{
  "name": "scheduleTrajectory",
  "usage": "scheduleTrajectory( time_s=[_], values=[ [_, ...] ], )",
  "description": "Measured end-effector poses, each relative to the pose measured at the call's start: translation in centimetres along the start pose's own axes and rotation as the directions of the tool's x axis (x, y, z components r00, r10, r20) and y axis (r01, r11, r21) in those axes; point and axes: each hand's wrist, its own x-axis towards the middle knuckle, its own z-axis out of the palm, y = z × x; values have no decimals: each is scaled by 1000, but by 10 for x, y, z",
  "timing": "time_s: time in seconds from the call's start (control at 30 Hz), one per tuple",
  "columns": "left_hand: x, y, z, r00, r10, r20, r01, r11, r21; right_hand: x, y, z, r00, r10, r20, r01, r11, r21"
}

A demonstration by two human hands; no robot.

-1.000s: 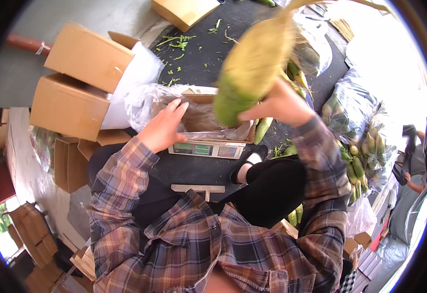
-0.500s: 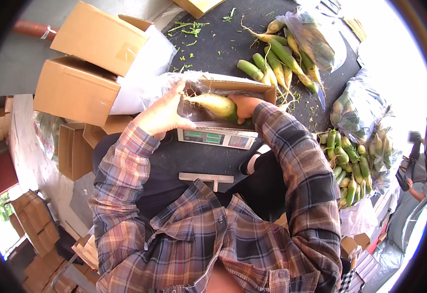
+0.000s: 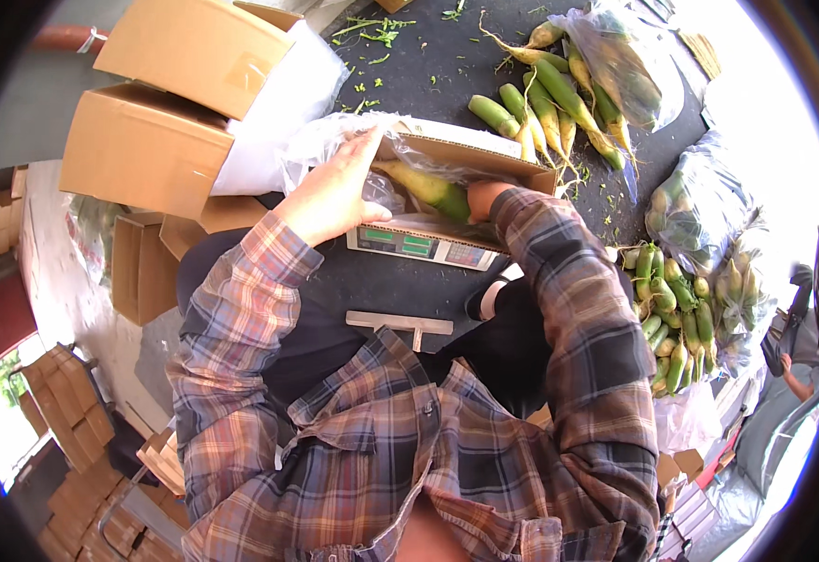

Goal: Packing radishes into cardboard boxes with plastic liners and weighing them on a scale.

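Corn cob (image 3: 425,187), yellow at one end and green-husked at the other, lies inside a clear plastic liner (image 3: 335,140) in an open cardboard box (image 3: 470,155) that sits on a digital weighing scale (image 3: 424,245). The left hand (image 3: 335,192) rests flat with fingers spread on the liner at the box's near left edge, closed on nothing. The right hand (image 3: 483,195) reaches down into the box just beside the cob's green end; its fingers are hidden by the box wall and the plaid sleeve, so I cannot tell whether they grip the cob. Beyond the box, a heap of loose corn cobs (image 3: 545,112) lies on the dark ground, with scraps of green husk scattered about. To the right stand clear bags of corn (image 3: 686,300). To the left, two closed cardboard boxes (image 3: 147,145) are stacked, and flattened cartons (image 3: 67,421) lie further left.
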Motion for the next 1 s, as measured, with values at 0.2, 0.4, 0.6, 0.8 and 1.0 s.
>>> scheduleTrajectory(
  time_s=[0.2,0.4,0.6,0.8,1.0],
  values=[
    [8,-4,-6,994,63,-91,-58,997,53,-76,1,-14,968,-56,-245,3,977,-214],
    [10,-11,-41,879,51,-475,-79,996,-41,-166,15,-20,734,-46,-677,43,999,-21],
    [8,-58,-62,773,-103,-626,16,990,-143,-179,48,8,407,395,-823,206,839,504],
    [0,-37,-44,881,-163,-444,-72,882,-466,-163,60,30,474,517,-713,130,760,637],
    [-13,-24,-53,954,-268,-134,210,917,-339,-161,50,14,746,455,-487,-60,773,631]
  ],
)
